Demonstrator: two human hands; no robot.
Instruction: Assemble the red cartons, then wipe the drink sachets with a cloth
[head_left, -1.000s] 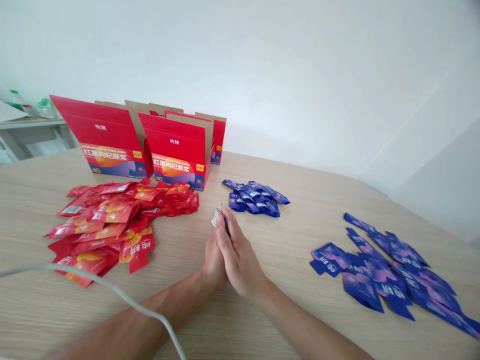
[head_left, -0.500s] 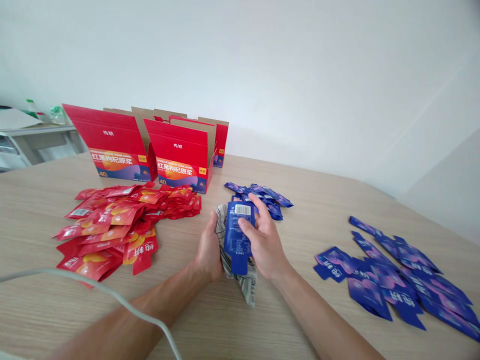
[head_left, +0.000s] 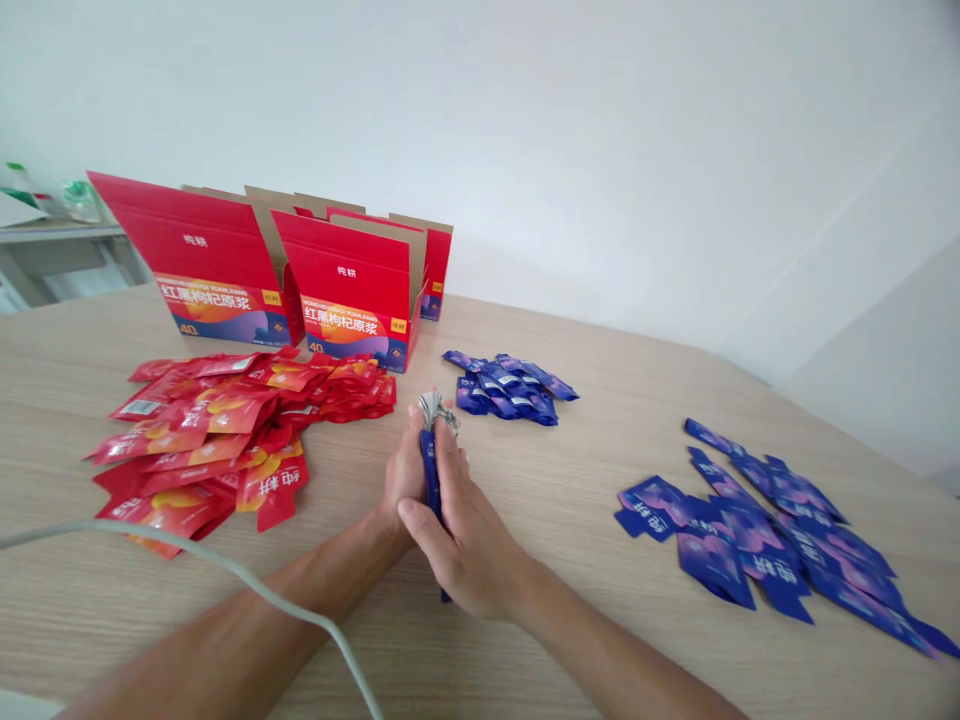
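Note:
Both hands are pressed together at the middle of the table. Between my left hand (head_left: 403, 478) and my right hand (head_left: 469, 530) a blue sachet (head_left: 431, 475) stands on edge, with a crumpled grey striped cloth or wrapper (head_left: 435, 408) poking out above the fingers. Most of both items is hidden by the palms. To the left lies a heap of red sachets (head_left: 202, 430). A small pile of blue sachets (head_left: 510, 388) rests just beyond my hands, and more blue sachets (head_left: 757, 540) are spread at the right.
Open red cartons (head_left: 345, 290) stand at the back left, before the white wall. A pale cable (head_left: 247, 578) crosses the lower left, over my left forearm. At the far left is a side table (head_left: 60, 235) with a bottle on it.
The blue sachet, earlier face up under my right thumb, is now turned on edge between both palms. My hands have closed together. The view has shifted slightly.

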